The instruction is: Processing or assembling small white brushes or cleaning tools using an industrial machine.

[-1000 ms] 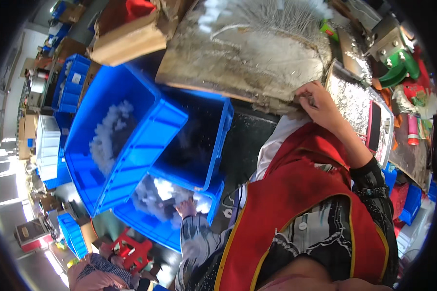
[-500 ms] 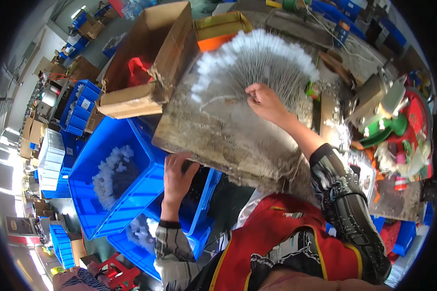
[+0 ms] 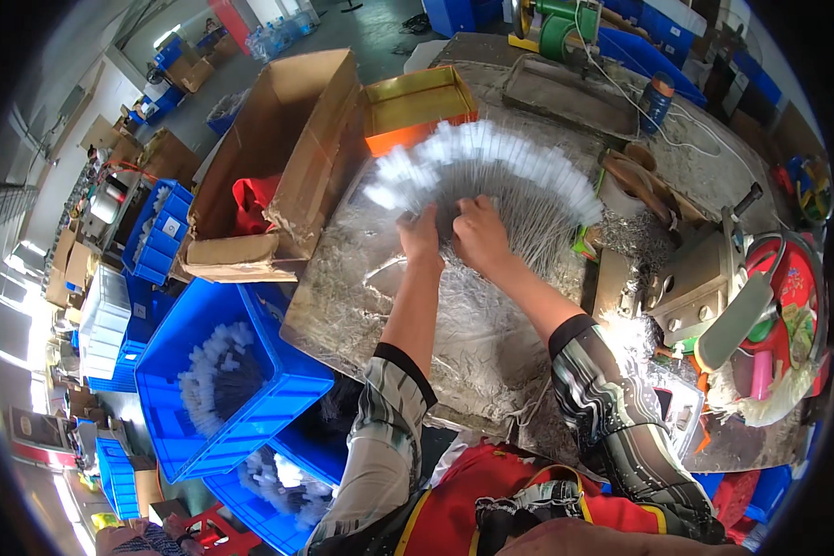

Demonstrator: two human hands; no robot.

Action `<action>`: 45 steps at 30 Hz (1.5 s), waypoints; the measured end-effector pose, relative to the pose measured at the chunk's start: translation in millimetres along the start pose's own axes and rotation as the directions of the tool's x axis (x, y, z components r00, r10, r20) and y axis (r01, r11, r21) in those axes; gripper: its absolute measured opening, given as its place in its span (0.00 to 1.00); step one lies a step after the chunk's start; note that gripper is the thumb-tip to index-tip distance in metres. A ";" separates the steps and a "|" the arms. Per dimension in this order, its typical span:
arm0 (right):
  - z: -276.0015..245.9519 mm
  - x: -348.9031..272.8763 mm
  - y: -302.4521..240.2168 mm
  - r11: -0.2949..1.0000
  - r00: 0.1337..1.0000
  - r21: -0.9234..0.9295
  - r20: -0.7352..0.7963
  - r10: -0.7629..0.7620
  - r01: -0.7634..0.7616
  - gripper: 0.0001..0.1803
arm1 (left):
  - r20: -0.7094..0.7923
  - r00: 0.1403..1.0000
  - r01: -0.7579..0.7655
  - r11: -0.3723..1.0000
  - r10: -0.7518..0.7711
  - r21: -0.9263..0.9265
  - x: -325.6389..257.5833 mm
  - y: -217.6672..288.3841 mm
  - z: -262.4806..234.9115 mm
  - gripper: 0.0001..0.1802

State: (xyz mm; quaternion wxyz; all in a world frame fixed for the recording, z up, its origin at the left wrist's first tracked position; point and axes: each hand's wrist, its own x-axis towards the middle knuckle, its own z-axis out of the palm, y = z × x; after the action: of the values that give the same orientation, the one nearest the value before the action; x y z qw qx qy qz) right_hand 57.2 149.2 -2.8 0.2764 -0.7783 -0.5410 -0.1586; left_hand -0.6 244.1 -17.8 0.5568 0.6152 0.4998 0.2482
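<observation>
A fan of thin wire stems with white tufted tips (image 3: 486,157) lies spread on the worktable, its tips arched away from the person. The left hand (image 3: 420,232) and right hand (image 3: 478,232) are side by side at its near part, slightly apart, fingers bent in among the stems; whether either pinches any cannot be told at this size. An open cardboard box (image 3: 317,171) with a red cloth (image 3: 253,206) inside stands along the left, and an orange tray with a gold interior (image 3: 380,142) sits just beyond the tips, so both crowd the fan on that side. To the right, a bolted metal block (image 3: 695,283) and a red basin (image 3: 766,258) take up the table. Farther back are a shallow grey tray (image 3: 570,95), a blue bottle (image 3: 656,104), a loose white cable (image 3: 711,132) and a green machine (image 3: 556,35). The worktable (image 3: 343,306) is worn and stained. Below its left edge, a tilted blue bin (image 3: 296,378) holds more white-tufted stems (image 3: 215,375). Beyond lies a dark green floor (image 3: 377,46) with clear bottles (image 3: 276,39) near a red column (image 3: 229,23).
</observation>
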 end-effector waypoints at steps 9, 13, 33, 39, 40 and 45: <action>-14.3 -15.0 -24.4 0.960 0.980 0.195 -0.036 -0.196 0.199 0.08 | 0.245 0.968 0.207 0.685 -0.043 -0.699 -2.8 -11.4 -17.1 0.16; -11.1 -19.5 -16.6 0.949 0.985 0.269 -0.083 -0.149 0.166 0.05 | 0.166 0.979 0.198 0.741 -0.118 -0.642 -17.6 -2.6 -34.4 0.16; -7.6 -26.3 -62.7 0.939 0.895 0.239 0.317 -0.315 0.245 0.05 | 0.172 0.980 0.070 0.634 0.100 -0.770 -56.8 -51.0 -87.8 0.11; 15.6 5.8 -23.3 0.834 0.855 0.467 0.518 0.011 -0.293 0.19 | 0.163 0.984 0.086 0.623 0.067 -0.777 -84.5 -35.9 -96.8 0.10; 23.0 7.1 -17.3 0.830 0.855 0.473 0.518 0.009 -0.295 0.19 | 0.117 0.991 0.052 0.615 0.066 -0.787 -88.1 -38.3 -98.0 0.09; 39.1 3.7 -11.3 0.892 0.857 0.378 0.515 0.020 -0.248 0.17 | -0.261 0.952 -0.306 0.571 0.161 -0.761 -104.2 -39.6 -99.8 0.09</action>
State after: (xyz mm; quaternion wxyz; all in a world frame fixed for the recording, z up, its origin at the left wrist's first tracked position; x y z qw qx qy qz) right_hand 46.0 178.5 -29.0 0.3034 -0.7483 -0.5581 0.1911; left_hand -139.3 190.1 -2.9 0.6908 0.3420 0.2950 0.5646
